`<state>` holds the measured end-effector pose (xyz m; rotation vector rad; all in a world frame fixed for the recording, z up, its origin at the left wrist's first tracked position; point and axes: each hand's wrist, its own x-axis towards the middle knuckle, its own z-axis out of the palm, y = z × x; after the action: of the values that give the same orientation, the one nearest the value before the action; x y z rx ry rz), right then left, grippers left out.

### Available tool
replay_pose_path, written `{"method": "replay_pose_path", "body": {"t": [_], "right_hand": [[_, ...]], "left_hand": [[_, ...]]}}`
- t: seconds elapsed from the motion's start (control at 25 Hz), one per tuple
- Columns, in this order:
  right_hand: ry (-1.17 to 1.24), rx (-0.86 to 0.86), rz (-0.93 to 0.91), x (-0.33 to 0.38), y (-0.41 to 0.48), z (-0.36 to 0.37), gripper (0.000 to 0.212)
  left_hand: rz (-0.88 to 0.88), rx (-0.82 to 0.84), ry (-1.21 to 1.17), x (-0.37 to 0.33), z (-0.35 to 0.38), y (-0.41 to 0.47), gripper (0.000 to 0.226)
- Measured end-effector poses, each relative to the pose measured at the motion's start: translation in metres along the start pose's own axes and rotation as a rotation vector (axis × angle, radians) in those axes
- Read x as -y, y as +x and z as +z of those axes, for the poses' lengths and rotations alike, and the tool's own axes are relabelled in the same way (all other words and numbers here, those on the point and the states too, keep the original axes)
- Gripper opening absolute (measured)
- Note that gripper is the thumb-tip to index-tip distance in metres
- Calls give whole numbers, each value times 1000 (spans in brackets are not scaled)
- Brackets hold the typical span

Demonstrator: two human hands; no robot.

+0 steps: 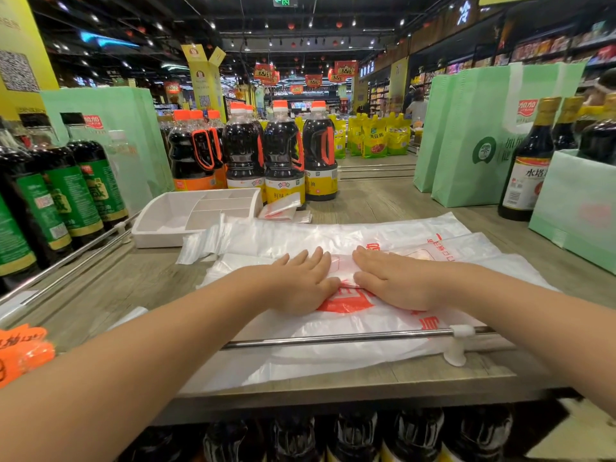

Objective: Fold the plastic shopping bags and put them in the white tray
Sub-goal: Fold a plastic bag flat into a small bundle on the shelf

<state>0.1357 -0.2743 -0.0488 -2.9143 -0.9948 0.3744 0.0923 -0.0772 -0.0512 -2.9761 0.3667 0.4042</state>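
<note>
A white plastic shopping bag (350,331) with red print lies spread flat on the wooden shelf top in front of me. My left hand (301,283) and my right hand (391,281) rest palm down on it, side by side, fingers flat and slightly apart, gripping nothing. More white bags (333,233) lie spread beneath and behind it. The white tray (160,216), with dividers, stands at the back left. A small folded bag (283,210) lies just to the right of the tray.
Soy sauce bottles (283,151) stand behind the tray, with more dark bottles (50,195) at the left. Green paper bags (480,135) and bottles crowd the right. A metal rail (333,338) runs along the shelf's front edge over the bag.
</note>
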Motion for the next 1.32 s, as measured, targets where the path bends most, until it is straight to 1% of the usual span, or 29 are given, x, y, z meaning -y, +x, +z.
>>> {"method": "replay_pose_path", "body": {"t": [0.12, 0.16, 0.2, 0.24, 0.36, 0.44, 0.52, 0.56, 0.64, 0.76, 0.8, 0.88, 0.96, 1.08, 1.2, 1.24, 1.32], "right_hand": [[-7, -16, 22, -1, -2, -1, 62], [5, -60, 15, -1, -1, 0, 55], [16, -127, 12, -2, -1, 0, 45], [28, -214, 8, -3, -1, 0, 39], [44, -391, 24, -8, -1, -1, 38], [158, -451, 53, -10, -2, -3, 32], [277, -431, 79, -8, -3, -5, 33], [309, -393, 97, -7, -3, -8, 40], [327, -308, 137, 0, 1, -15, 53], [313, -220, 184, 7, 11, -27, 61], [325, -198, 192, 8, 14, -28, 61], [381, -186, 193, 10, 17, -26, 52], [481, -231, 184, 11, 21, -22, 40], [752, -292, 154, 13, 25, -19, 25], [928, -298, 80, 13, 29, -23, 21], [951, -308, 60, 15, 31, -27, 20], [974, -359, 53, 20, 37, -38, 19]], "left_hand": [[-7, 7, -12, 2, 1, -1, 66], [-13, -18, -53, 3, 2, -1, 67], [-13, -60, -97, 4, 2, -1, 68], [-9, -119, -125, 5, 1, 0, 67], [-22, -330, -138, 12, -2, 0, 55], [-61, -454, -225, 18, -3, 0, 44], [-111, -523, -367, 18, -3, 1, 37], [-147, -519, -433, 16, -3, 2, 37], [-204, -471, -570, 14, -5, 4, 43], [-242, -421, -788, 14, -9, 5, 62], [-250, -421, -870, 15, -10, 5, 66], [-257, -413, -985, 17, -9, 3, 66], [-254, -418, -989, 17, -9, 3, 65], [-249, -446, -998, 18, -8, 4, 59], [-259, -454, -1113, 21, -8, 3, 40], [-255, -456, -1192, 25, -10, 3, 34], [-188, -467, -1456, 33, -18, 1, 22]]}}
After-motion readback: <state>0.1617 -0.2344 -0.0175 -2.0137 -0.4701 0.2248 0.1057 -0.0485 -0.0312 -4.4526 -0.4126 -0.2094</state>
